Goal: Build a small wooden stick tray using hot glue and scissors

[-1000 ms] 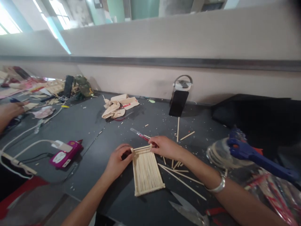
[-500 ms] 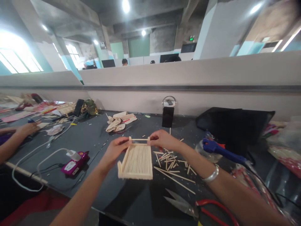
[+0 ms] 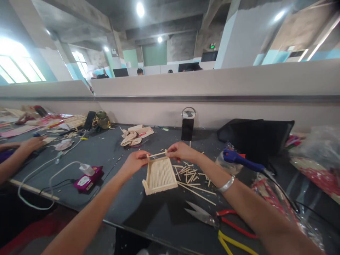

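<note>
A: Big stuff first?
B: Pale partition point(image 3: 148, 85) across the back, dark matte tabletop point(image 3: 164, 141) in front. Limp black bag point(image 3: 255, 138) at back right, clear and red plastic packaging point(image 3: 316, 177) right of it.
A: Tools?
B: Metal shears point(image 3: 204, 216), blades apart, one red and one yellow handle, near side, right of centre. Blue corded tool point(image 3: 243, 161) beyond the right forearm.
A: Workpiece?
B: Stick frame point(image 3: 160, 173). Flat rectangular panel of pale round sticks laid side by side, raised edges, short upright bits at corners. Held tilted above the tabletop, shadow under it.
A: Vs the grip?
B: At its far end. Left grip point(image 3: 135, 163) pinches the far left corner, right grip point(image 3: 182, 151) pinches the far right one. Panel body hangs between them, toward the wearer. Thin crossbar point(image 3: 157, 154) spans the gap. Exact fingertip contact too small to tell.
A: Mid-size clutter?
B: Magenta power strip point(image 3: 89, 180) with white plug, left. Crumpled tan material point(image 3: 130, 137) behind the left grip. Dark phone point(image 3: 187, 129) propped upright at the back. Co-worker's hand point(image 3: 32, 143), far left.
A: Smallest?
B: Loose sticks point(image 3: 189, 174), long and short, scattered just right of the frame, under and beside the right forearm. Pale crumbs around them.
</note>
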Action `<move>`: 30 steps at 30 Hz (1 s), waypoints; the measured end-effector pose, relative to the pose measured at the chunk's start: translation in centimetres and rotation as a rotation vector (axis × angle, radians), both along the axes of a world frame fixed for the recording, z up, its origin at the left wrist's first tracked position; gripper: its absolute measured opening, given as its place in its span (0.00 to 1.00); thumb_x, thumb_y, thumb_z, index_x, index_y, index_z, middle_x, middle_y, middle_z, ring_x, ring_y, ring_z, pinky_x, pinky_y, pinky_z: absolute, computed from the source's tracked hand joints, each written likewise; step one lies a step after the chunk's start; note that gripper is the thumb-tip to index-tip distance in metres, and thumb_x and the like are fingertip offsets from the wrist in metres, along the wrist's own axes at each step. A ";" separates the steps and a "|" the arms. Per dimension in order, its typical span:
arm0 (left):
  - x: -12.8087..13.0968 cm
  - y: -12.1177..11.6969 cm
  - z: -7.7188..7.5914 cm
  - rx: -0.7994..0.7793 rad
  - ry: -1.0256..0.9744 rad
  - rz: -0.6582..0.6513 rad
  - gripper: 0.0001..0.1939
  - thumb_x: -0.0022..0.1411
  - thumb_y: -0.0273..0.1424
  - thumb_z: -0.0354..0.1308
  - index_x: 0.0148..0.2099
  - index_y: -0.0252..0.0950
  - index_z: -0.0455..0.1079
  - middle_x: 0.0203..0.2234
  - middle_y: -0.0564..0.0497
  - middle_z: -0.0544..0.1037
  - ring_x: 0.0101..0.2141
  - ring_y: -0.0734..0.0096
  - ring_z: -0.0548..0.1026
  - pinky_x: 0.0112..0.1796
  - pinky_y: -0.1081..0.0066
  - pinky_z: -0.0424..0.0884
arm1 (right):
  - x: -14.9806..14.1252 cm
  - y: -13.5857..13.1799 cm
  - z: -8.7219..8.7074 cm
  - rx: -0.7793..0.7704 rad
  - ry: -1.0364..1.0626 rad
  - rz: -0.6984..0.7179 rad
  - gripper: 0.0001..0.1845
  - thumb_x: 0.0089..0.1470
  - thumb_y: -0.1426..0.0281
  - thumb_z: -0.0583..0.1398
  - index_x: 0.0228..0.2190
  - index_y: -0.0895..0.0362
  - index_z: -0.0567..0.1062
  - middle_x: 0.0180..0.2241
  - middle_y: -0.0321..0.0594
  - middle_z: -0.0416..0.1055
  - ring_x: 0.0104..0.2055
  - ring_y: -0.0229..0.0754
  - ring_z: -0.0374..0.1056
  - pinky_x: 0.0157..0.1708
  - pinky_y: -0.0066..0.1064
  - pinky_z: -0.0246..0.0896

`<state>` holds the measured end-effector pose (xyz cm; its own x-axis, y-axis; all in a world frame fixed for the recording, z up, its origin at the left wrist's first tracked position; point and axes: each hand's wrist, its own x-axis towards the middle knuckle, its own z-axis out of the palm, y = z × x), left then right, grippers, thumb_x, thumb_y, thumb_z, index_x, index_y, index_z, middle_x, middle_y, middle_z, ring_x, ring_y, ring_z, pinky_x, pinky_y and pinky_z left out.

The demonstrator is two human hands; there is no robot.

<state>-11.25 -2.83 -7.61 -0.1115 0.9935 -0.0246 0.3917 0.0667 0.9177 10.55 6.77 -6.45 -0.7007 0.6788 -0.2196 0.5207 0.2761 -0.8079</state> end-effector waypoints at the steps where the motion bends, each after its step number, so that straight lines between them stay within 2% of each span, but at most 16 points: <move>1: -0.2 -0.1 -1.0 0.015 0.039 0.014 0.13 0.46 0.35 0.60 0.35 0.34 0.75 0.24 0.51 0.77 0.27 0.68 0.73 0.30 0.70 0.68 | -0.4 -0.1 -1.0 0.002 -0.028 0.005 0.12 0.61 0.65 0.59 0.43 0.60 0.73 0.40 0.40 0.73 0.34 0.39 0.72 0.32 0.34 0.70; 6: -1.0 -1.4 -5.1 0.082 0.229 0.073 0.08 0.48 0.31 0.58 0.32 0.37 0.76 0.23 0.53 0.77 0.28 0.67 0.72 0.32 0.70 0.66 | -1.8 -1.3 -5.2 0.062 -0.112 0.031 0.15 0.60 0.65 0.59 0.47 0.59 0.71 0.45 0.42 0.71 0.40 0.43 0.72 0.37 0.39 0.71; 11: -0.9 -2.5 -7.5 0.125 0.293 0.089 0.10 0.51 0.31 0.56 0.36 0.38 0.76 0.27 0.53 0.78 0.30 0.67 0.74 0.35 0.70 0.68 | -1.8 -2.3 -7.3 0.257 -0.097 0.019 0.15 0.60 0.66 0.59 0.47 0.58 0.71 0.47 0.43 0.71 0.43 0.45 0.71 0.41 0.42 0.69; 14: -0.6 -2.9 -8.0 0.161 0.297 0.110 0.13 0.53 0.31 0.56 0.42 0.38 0.74 0.33 0.51 0.79 0.32 0.69 0.74 0.35 0.71 0.69 | -1.4 -2.7 -7.7 0.385 -0.061 0.003 0.15 0.60 0.65 0.59 0.48 0.58 0.71 0.47 0.43 0.71 0.43 0.45 0.71 0.42 0.43 0.69; 17: -0.1 -3.3 -8.1 0.204 0.303 0.126 0.13 0.55 0.32 0.56 0.43 0.37 0.74 0.38 0.49 0.78 0.33 0.70 0.74 0.34 0.72 0.70 | -1.3 -3.0 -7.8 0.488 -0.019 0.007 0.15 0.60 0.65 0.59 0.48 0.58 0.71 0.47 0.43 0.71 0.44 0.45 0.70 0.43 0.43 0.68; 22: 0.5 -3.4 -8.2 0.241 0.318 0.153 0.12 0.58 0.34 0.56 0.42 0.37 0.74 0.37 0.49 0.78 0.34 0.69 0.74 0.35 0.72 0.69 | -1.6 -3.1 -8.2 0.583 0.031 0.044 0.13 0.60 0.65 0.59 0.44 0.59 0.73 0.44 0.42 0.72 0.42 0.43 0.71 0.41 0.42 0.68; 30: 0.1 -3.0 -8.9 0.235 0.338 0.161 0.11 0.60 0.35 0.53 0.39 0.37 0.74 0.35 0.50 0.79 0.34 0.69 0.75 0.35 0.73 0.69 | -1.7 -2.6 -9.0 0.643 0.116 0.093 0.10 0.61 0.67 0.58 0.42 0.59 0.73 0.42 0.40 0.73 0.40 0.42 0.72 0.40 0.40 0.69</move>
<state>-11.17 -5.80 -16.50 -0.2282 0.9370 0.2644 0.6742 -0.0438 0.7373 8.87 4.13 -15.41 -0.7577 0.5849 0.2896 0.3908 0.7620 -0.5164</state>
